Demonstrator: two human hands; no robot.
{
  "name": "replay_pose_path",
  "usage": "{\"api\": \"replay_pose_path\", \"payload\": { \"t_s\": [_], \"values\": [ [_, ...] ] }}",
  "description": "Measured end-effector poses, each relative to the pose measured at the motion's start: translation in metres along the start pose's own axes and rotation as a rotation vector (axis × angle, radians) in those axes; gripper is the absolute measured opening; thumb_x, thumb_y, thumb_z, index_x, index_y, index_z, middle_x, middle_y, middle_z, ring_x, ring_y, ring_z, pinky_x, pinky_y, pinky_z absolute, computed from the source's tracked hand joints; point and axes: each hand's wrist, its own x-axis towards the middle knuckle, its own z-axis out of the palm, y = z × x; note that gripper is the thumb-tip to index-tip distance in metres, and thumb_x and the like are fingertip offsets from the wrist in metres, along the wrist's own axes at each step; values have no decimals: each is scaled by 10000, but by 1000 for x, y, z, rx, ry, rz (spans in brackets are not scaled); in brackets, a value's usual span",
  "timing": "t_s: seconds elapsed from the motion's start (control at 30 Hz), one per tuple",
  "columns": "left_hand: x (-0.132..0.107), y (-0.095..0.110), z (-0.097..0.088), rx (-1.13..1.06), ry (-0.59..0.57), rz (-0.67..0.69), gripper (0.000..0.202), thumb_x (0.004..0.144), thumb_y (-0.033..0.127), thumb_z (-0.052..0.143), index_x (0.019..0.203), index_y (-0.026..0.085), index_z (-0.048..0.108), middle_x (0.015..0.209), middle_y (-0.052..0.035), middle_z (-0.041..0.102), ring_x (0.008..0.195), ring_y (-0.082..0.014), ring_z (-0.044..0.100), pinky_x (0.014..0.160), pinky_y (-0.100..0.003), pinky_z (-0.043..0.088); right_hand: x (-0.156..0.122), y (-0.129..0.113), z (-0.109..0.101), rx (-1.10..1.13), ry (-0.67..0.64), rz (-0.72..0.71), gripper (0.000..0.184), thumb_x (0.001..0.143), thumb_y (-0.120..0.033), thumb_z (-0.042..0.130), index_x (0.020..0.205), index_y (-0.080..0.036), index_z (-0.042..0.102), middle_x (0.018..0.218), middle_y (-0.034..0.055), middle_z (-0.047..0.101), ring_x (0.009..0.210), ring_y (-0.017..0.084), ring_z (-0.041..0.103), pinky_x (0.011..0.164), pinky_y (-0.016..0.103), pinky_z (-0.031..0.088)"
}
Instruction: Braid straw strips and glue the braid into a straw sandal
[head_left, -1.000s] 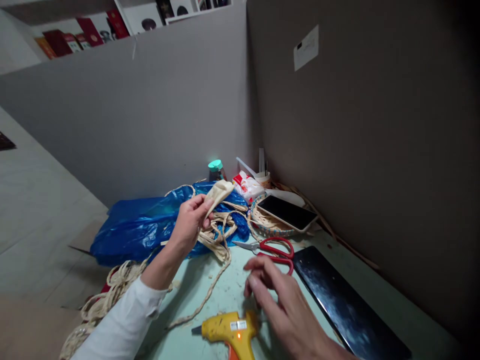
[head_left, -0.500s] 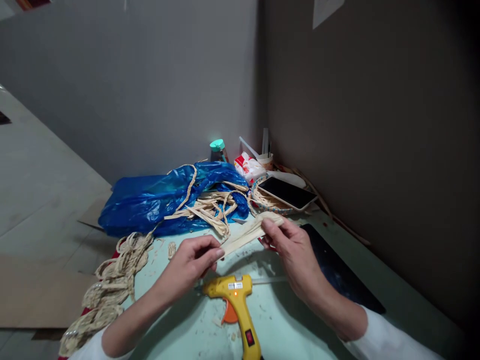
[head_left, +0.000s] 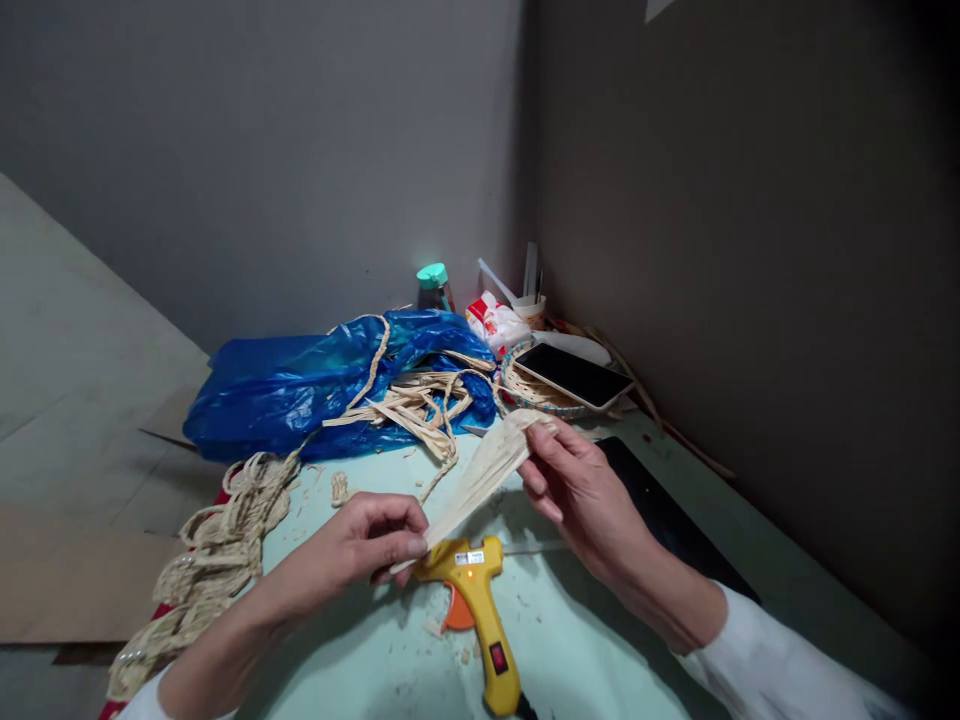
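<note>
A pale, dried husk strip (head_left: 487,470) stretches slantwise between my two hands, spread wide toward its upper right end. My left hand (head_left: 379,540) pinches its narrow lower end between thumb and fingers. At the wide end, my right hand (head_left: 574,475) grips the edge with thumb and fingertips. Just below the strip lies a yellow glue gun (head_left: 480,610) with an orange trigger, its small light lit and a glue stick in its back. The nozzle is hidden behind my left hand and the strip.
A blue plastic bag (head_left: 277,390) with loose husk strips (head_left: 420,405) lies at the back. Braided husk pieces (head_left: 225,540) line the left edge. A phone (head_left: 574,374) rests on a woven basket (head_left: 517,385); a dark flat board (head_left: 675,520) lies right. Walls close off the back and right.
The husk strip has been spread wider at its right end and tilted more steeply. My left hand has moved down and left, while my right hand's fingers have shifted along the edge.
</note>
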Motion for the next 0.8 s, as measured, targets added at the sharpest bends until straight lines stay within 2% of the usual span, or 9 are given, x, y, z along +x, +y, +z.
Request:
{"api": "replay_pose_path", "payload": {
  "t_s": [0.1, 0.17, 0.2, 0.3, 0.33, 0.43, 0.53, 0.67, 0.8],
  "values": [
    [5, 2, -1, -14, 49, 84, 201, 826, 360, 635, 868, 172, 692, 833, -40, 666, 719, -133, 534, 668, -236, 405, -2, 1, 1, -29, -35, -7, 304, 846, -440, 676, 741, -190, 539, 514, -73, 436, 450, 54, 315, 387, 139, 277],
    [11, 9, 5, -55, 115, 151, 247, 822, 365, 643, 998, 201, 697, 990, -56, 679, 833, -157, 567, 765, -257, 434, -5, 2, 2, -94, -86, 6, 274, 853, -422, 674, 765, -182, 575, 529, -71, 450, 452, 49, 341, 401, 142, 303],
    [14, 14, 11, -89, 122, 173, 278, 796, 352, 674, 1035, 211, 689, 999, -55, 681, 856, -167, 577, 789, -268, 444, -6, 3, 2, -124, -121, 15, 249, 847, -405, 684, 789, -179, 597, 556, -65, 472, 464, 49, 368, 414, 144, 324],
    [24, 27, 28, -198, 195, 182, 257, 683, 281, 766, 907, 194, 675, 799, -15, 650, 755, -160, 581, 706, -258, 455, -8, 6, 2, -159, -238, 29, 180, 827, -340, 707, 882, -181, 642, 709, -28, 565, 575, 72, 484, 501, 169, 421],
    [26, 30, 33, -210, 235, 192, 210, 672, 274, 770, 824, 181, 658, 746, -8, 635, 702, -148, 569, 672, -250, 448, -7, 6, 2, -157, -263, 25, 171, 827, -324, 704, 909, -184, 649, 757, -16, 585, 614, 82, 508, 532, 180, 442],
    [30, 33, 40, -228, 311, 249, 182, 691, 292, 755, 753, 172, 633, 704, 0, 615, 658, -132, 543, 629, -232, 428, -6, 6, 0, -149, -283, 4, 178, 831, -313, 694, 949, -183, 663, 776, -7, 585, 643, 93, 517, 551, 193, 447],
    [28, 29, 41, -256, 355, 277, 176, 710, 305, 742, 768, 174, 640, 712, 2, 603, 655, -129, 530, 612, -225, 422, -5, 6, -1, -151, -268, 14, 178, 820, -333, 702, 894, -175, 668, 718, -21, 548, 608, 90, 479, 519, 192, 412],
    [17, 24, 37, -268, 330, 246, 166, 740, 316, 723, 775, 168, 658, 676, 4, 589, 604, -118, 507, 583, -224, 419, -7, 6, 1, -162, -256, 30, 239, 818, -366, 700, 723, -164, 616, 653, -32, 517, 557, 82, 431, 512, 203, 372],
    [-14, 18, 21, -108, 348, 209, 197, 818, 364, 651, 770, 174, 678, 656, -9, 627, 582, -123, 530, 589, -229, 435, -9, 6, 2, -161, -169, 25, 274, 796, -392, 719, 693, -175, 588, 585, -56, 482, 503, 72, 385, 475, 199, 330]
  ]
}}
